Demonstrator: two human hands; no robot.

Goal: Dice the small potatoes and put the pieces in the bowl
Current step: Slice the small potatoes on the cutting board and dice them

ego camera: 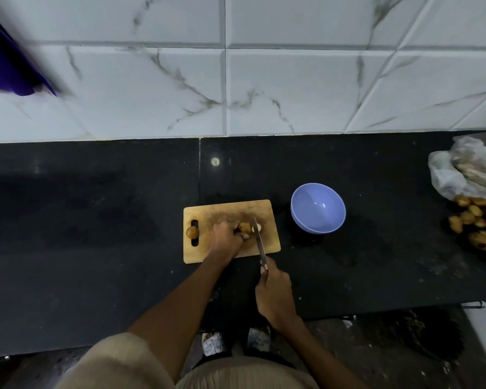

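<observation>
On a black stone counter (pixel 96 220) backed by white marbled wall tiles (pixel 292 88), a wooden cutting board (pixel 225 209) lies just left of a blue bowl (pixel 317 208). The left hand (pixel 225 240) curls over a small potato (pixel 244 227) on the board while the right hand (pixel 274 293) grips a knife (pixel 258 240), its blade apparently partway through the potato. Another potato (pixel 192 232) sits by the board's handle slot, and more potatoes (pixel 472 220) lie heaped near a plastic bag (pixel 460 169) at far right.

Small potatoes, knife, bowl — in use on tabletop.
Brown potato (pixel 245 227) on wooden cutting board (pixel 230 210), knife (pixel 258 240) blade through it; whole potato (pixel 192 232) at board's slot; empty lavender bowl (pixel 318 208) upright beside board.
</observation>
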